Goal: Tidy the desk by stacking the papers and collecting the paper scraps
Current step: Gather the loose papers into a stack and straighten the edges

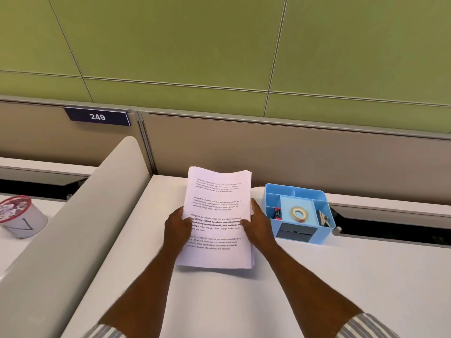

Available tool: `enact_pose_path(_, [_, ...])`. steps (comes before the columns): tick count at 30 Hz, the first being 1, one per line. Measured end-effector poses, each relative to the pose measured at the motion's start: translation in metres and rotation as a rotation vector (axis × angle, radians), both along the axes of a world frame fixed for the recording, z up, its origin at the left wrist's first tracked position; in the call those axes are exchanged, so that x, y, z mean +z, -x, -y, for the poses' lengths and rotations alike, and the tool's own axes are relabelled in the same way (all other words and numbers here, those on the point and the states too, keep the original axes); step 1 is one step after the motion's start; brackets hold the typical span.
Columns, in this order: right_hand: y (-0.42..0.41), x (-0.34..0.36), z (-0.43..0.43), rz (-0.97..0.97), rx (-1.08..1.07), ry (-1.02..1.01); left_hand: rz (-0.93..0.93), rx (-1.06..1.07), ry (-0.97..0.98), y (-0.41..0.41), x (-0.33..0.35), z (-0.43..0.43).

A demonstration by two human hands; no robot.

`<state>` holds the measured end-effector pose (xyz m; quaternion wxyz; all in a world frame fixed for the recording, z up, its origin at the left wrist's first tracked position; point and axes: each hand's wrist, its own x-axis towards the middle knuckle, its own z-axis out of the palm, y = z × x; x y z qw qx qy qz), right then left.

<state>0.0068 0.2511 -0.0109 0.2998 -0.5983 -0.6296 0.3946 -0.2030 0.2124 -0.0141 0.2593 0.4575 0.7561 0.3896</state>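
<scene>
Both hands hold the papers [217, 215], one stack of printed sheets, over the middle of the white desk [219, 301]. The left hand [177, 225] grips the stack's left edge about halfway along: its thumb lies on the top sheet, pressed against the print, and its fingers curl under the stack, out of sight. The right hand [256, 223] grips the right edge at the same height, thumb on top of the sheet, one finger stretched straight along the edge toward the far end, the rest tucked beneath. The stack runs lengthwise away from the person, its edges roughly squared, and its far end bows a little. A shadow lies under the near edge; I cannot tell whether that edge touches the desk.

Just right of the right hand stands a blue tray [271, 191] with compartments. A roll of tape [298, 214] lies flat in its middle one, and a small red and black stapler [277, 212] stands in the one to the left. A grey divider [73, 228] borders the desk on the left; beyond it sits a white tub [19, 218] with a red rim. A dark sign [97, 116] reading 249 hangs on the partition behind, under a green wall [170, 45]
</scene>
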Motion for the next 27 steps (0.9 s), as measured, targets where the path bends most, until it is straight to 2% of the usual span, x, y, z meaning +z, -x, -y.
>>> enact_pose_path(19, [0.015,-0.073,-0.052,0.241,-0.097,0.087,-0.095,0.041,0.124,0.013,-0.054,-0.052])
enact_pose_path(27, [0.02,-0.069,-0.051,0.403,-0.072,0.044,-0.24,-0.039,0.184,0.009,-0.055,-0.05])
